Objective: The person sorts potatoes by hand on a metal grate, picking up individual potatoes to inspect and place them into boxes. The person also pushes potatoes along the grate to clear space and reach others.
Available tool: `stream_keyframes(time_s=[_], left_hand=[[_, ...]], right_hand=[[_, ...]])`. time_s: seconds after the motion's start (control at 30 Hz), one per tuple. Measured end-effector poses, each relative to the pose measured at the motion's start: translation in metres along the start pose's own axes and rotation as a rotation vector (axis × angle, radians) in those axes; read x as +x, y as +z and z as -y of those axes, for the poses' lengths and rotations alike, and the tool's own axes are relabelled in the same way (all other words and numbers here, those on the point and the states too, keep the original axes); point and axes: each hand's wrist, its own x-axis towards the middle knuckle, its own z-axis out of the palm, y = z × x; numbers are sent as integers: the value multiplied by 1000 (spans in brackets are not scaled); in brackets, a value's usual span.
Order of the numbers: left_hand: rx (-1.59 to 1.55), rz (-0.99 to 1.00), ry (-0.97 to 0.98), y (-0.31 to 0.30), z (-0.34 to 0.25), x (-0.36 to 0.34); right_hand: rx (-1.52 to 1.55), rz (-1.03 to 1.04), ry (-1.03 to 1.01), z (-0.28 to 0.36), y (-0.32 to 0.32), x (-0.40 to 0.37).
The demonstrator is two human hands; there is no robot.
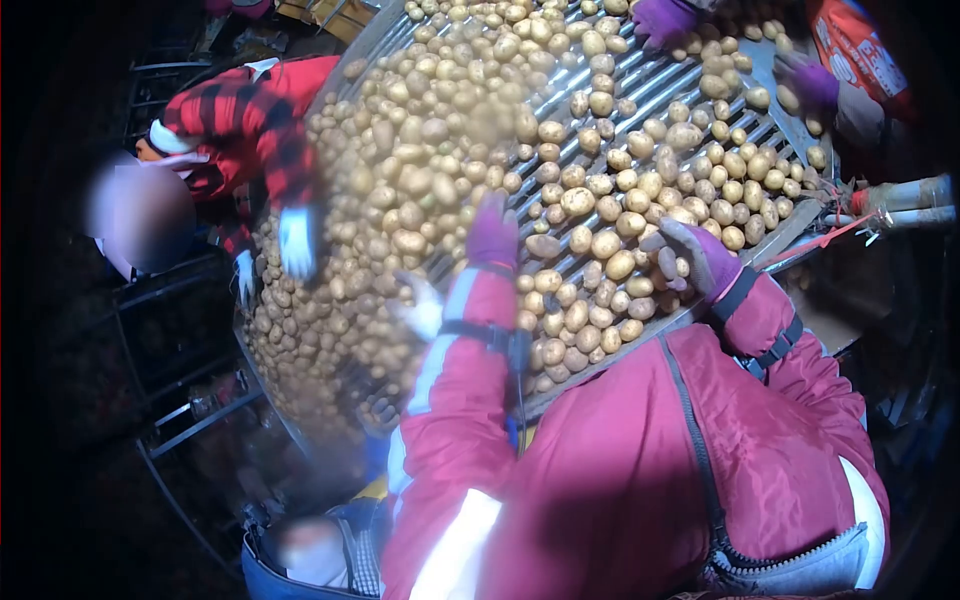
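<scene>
My left hand (492, 234), in a purple glove, lies over the potatoes (577, 202) at the middle of the roller table. Its fingers are stretched out and slightly blurred, and nothing shows in its grasp. Near the table's front edge, my right hand (708, 262) wears a purple glove with dark, dirty fingertips. Those fingers curl inward, and a small potato (683, 267) shows between them. Loose potatoes surround both hands, spread thinly on the right and heaped thickly on the left (400, 180).
Metal rollers (560, 95) show between the potatoes. A person in a checked sleeve (287, 150) works at the left with white gloves. Another white glove (420, 305) is beside my left forearm. Across the table are a co-worker's purple gloves (812, 82). Pipes (905, 203) jut out at the right.
</scene>
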Motion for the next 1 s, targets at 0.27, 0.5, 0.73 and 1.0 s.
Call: stream_keyframes(time_s=[0.27,0.5,0.73,1.0], left_hand=[[-40,58,-113,7,-9,44],[-577,391,-146,-42,-81,-3],[46,96,45,25,-20,11],[-877,515,-365,-41,-93,4]], right_hand=[[52,43,72,-10,1,22],[22,214,-24,-26,7,37],[483,485,299,-36,-24,55],[252,190,140,-28,-1,41]])
